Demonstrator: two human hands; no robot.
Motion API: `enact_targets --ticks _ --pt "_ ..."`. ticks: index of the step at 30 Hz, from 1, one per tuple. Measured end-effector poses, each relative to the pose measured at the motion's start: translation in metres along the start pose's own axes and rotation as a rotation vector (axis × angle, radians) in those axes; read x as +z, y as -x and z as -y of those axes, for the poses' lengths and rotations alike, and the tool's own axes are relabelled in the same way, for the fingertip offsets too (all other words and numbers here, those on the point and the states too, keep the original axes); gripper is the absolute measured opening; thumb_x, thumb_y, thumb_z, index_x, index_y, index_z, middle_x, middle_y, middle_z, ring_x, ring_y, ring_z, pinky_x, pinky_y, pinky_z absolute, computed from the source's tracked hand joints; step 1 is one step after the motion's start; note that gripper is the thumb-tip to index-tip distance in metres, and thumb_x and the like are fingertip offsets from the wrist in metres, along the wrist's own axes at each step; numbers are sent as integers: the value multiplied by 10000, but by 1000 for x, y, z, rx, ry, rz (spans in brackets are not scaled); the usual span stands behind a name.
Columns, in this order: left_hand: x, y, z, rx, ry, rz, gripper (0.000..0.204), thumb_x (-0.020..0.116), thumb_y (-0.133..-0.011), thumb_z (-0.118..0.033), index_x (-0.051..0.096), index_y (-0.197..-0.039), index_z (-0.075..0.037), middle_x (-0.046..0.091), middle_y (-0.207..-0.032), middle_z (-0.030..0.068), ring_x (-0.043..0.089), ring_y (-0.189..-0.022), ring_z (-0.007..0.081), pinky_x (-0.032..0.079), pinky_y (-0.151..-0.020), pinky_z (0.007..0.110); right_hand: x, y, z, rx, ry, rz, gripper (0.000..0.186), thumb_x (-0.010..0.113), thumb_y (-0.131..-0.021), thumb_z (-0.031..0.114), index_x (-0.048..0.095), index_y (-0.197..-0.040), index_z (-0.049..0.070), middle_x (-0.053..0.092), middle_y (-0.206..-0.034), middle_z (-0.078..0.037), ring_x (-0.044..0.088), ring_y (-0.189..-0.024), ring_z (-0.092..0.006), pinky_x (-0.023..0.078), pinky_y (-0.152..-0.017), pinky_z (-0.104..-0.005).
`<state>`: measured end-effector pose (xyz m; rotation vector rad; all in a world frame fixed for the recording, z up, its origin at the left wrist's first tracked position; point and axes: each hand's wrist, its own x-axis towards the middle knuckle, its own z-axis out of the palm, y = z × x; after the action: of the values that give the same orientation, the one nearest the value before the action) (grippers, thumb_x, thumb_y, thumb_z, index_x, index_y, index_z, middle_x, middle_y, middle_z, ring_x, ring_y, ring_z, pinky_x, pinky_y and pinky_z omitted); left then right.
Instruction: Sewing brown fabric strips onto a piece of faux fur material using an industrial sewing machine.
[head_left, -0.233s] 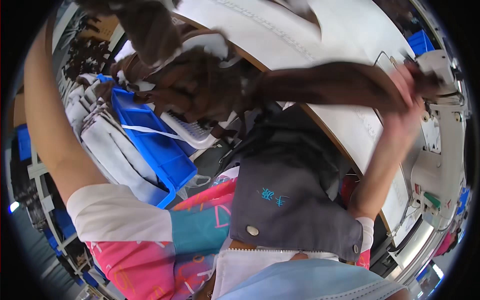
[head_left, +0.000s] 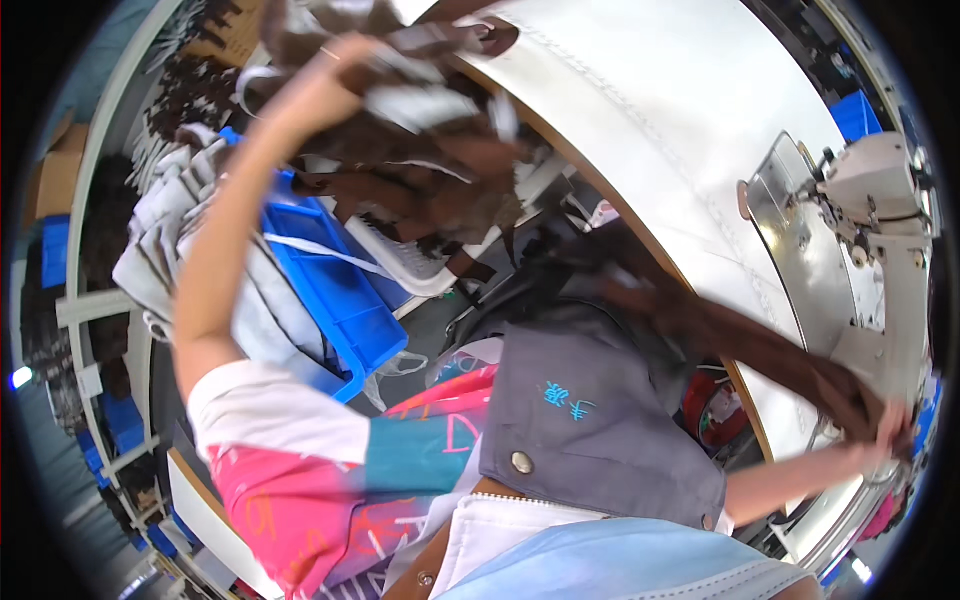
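My left hand (head_left: 340, 70) reaches up to a heap of brown fabric with white patches (head_left: 420, 150); its fingers are blurred, so their grip is unclear. My right hand (head_left: 880, 435), also blurred, grips the end of a long brown fabric strip (head_left: 740, 340) low at the right. The strip slants from my dark grey apron (head_left: 600, 420) across the front edge of the white worktable (head_left: 650, 90) to that hand.
A sewing machine (head_left: 870, 190) stands at the right. On the left are a blue crate (head_left: 350, 320), stacked pale fabric pieces (head_left: 180, 240), a white plastic basket (head_left: 405, 255) and metal shelving (head_left: 75, 310). Another blue bin (head_left: 855, 115) sits behind the table.
My right hand has swung down and toward me, drawing the brown strip away from the machine head. My left arm has moved rightward onto the fabric heap.
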<state>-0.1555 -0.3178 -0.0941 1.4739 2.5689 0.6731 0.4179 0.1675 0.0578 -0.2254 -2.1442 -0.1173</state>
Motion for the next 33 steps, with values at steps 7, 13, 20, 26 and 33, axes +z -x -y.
enact_targets --ticks 7,13,20,26,33 --pt "123 19 -8 -275 -250 -122 625 606 -640 -34 435 -1237 -99 431 -1249 191 393 -1181 389 356 -952 452 60 9 -42 764 -724 -437 562 419 -916 398 495 -1203 -78 491 -1006 -171 464 -928 -238 354 -832 -312" --pt "16 119 -99 -241 -294 -552 576 694 -717 -165 488 -1247 -77 523 -1239 138 436 -1211 326 348 -995 384 112 30 -8 732 -1004 -281 499 425 -919 286 451 -1223 -109 364 -843 -73 342 -739 -151 280 -669 -263" --pt "-59 341 20 -642 -544 -385 771 636 -647 33 348 -1352 -79 466 -1309 173 395 -1260 313 315 -1041 363 112 34 60 832 -1160 -123 416 423 -925 145 420 -1242 -124 232 -673 28 223 -544 -64 216 -510 -204" --pt "-94 289 76 -982 -339 264 1244 803 -514 -105 -9 -1455 -138 350 -1388 242 347 -1293 314 282 -1051 341 181 61 19 1226 -1588 63 275 412 -969 125 477 -1200 -7 198 -623 48 208 -508 -43 244 -509 -192" --pt "-51 298 80 -952 159 100 995 769 -526 -86 286 -1395 -49 413 -1341 221 418 -1201 250 335 -990 319 180 71 15 1276 -1745 110 249 406 -973 130 501 -1174 19 243 -615 38 241 -501 -56 249 -496 -199"
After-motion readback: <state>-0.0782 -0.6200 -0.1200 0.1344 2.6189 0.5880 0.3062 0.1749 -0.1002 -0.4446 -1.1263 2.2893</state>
